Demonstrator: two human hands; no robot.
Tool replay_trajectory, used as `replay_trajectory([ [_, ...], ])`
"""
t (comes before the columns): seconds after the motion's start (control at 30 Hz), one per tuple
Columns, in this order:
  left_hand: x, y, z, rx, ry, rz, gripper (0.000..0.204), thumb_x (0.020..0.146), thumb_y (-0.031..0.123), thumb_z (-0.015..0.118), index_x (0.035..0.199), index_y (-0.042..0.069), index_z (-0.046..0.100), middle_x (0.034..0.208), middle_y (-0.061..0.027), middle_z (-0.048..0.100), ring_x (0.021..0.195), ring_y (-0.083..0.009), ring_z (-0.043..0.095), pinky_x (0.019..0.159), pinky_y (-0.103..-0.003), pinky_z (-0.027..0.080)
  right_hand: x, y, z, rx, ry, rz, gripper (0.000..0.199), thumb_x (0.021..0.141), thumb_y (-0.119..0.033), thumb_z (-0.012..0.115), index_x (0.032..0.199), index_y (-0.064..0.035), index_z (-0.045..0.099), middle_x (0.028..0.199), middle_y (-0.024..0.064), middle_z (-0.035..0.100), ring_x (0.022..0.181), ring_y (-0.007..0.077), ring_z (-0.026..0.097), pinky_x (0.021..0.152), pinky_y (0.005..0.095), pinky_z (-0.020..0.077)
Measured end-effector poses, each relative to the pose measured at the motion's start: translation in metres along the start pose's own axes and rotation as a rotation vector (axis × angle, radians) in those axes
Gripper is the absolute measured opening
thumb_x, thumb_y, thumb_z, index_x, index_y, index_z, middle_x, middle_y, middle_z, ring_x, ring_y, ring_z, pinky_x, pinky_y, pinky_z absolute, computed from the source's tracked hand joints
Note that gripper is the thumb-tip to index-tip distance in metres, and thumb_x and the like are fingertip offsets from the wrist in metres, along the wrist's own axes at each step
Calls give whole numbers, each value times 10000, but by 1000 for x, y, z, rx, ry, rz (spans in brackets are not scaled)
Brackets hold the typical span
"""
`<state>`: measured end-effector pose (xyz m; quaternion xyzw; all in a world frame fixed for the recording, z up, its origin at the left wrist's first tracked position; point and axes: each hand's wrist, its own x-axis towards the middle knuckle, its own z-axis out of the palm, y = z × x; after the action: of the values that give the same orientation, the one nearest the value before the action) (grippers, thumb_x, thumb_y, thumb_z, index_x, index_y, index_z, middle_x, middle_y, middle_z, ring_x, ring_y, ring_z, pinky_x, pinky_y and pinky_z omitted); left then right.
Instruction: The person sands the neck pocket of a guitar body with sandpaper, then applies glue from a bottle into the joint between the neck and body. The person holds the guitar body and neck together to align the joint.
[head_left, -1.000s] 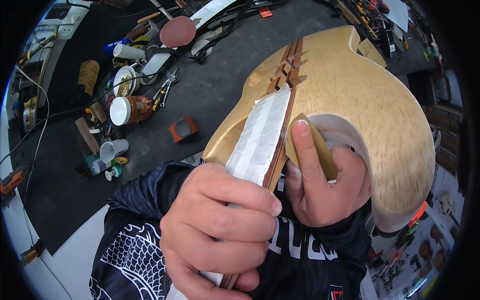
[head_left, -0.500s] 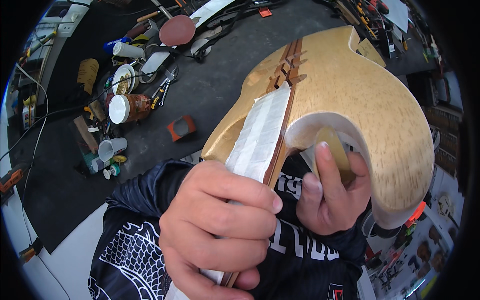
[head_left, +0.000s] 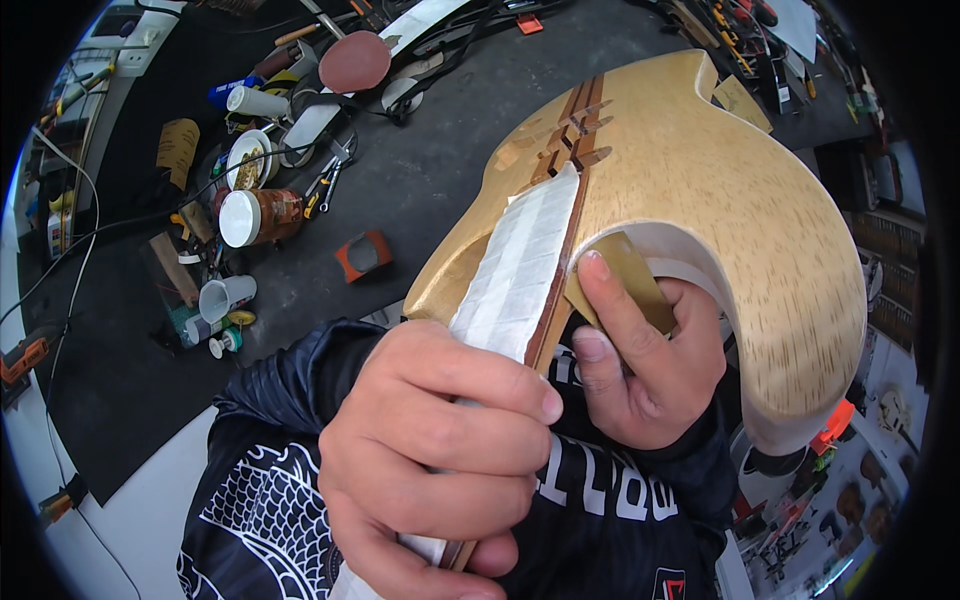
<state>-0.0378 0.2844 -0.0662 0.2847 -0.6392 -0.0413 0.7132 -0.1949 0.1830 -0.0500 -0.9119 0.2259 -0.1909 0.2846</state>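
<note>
Wooden guitar body (head_left: pixel 700 200): left hand (head_left: pixel 430 460) grip wraps neck; right hand (head_left: pixel 640 370) pinches sandpaper (head_left: pixel 625 275), half-hidden.

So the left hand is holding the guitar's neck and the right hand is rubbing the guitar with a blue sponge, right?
Not quite. The left hand does hold the neck, but the right hand presses a folded tan piece of sandpaper, not a blue sponge, against the guitar. The head view shows it.
</note>
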Motion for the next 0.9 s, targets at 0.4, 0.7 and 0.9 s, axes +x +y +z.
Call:
replay_trajectory([
  [0.4,15,-17,-9,-65,-157,145,321,964,167,556,1280,141,500,812,-94,589,724,-240,609,666,-421,568,5,-15,7,-95,35,243,409,774,-79,698,1181,-65,678,796,109,597,668,243,557,650,313,468],
  [0.7,12,-1,-2,-27,-35,-16,316,944,174,593,1253,146,529,822,-73,591,722,-219,610,686,-408,558,5,-16,2,-129,-24,206,442,768,-68,696,1208,-83,664,843,116,594,707,268,586,663,364,492],
  [0.9,15,-1,-5,-38,-56,-20,295,956,141,568,1247,129,518,824,-106,592,720,-247,613,660,-422,563,3,-5,-3,-412,-61,-38,545,731,-54,704,1268,-95,622,852,108,573,732,275,579,670,374,485],
])
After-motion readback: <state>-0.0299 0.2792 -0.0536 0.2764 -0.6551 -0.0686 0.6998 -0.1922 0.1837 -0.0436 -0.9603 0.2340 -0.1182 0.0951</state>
